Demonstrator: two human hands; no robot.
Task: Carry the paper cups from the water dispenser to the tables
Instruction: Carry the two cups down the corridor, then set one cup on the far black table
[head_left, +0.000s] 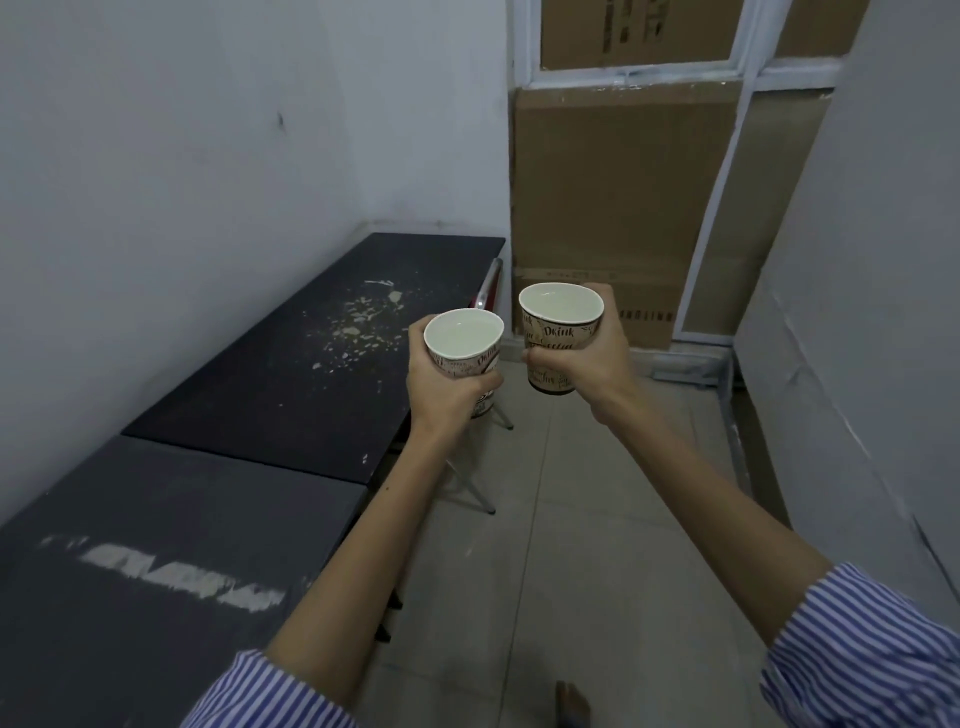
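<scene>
Two paper cups in the air, one per hand, both upright and filled close to the rim with pale liquid. Left hand (444, 384) has its grip wrapped around the left cup (464, 340) low on the wall; right hand (592, 353) grip is closed on the right cup (561, 322) from the side, fingers around the front. Held low on the body and level, likely to keep the rims free and avoid spills. Cups near each other, not touching, right one slightly higher. Both hang past the right edge of the far dark surface (291, 374), which has pale flecks on top; near dark surface (156, 519) sits end to end with it along the wall. Neither cup set down yet. Striped sleeves pushed back. Cardboard boxes (618, 208) stacked ahead.
</scene>
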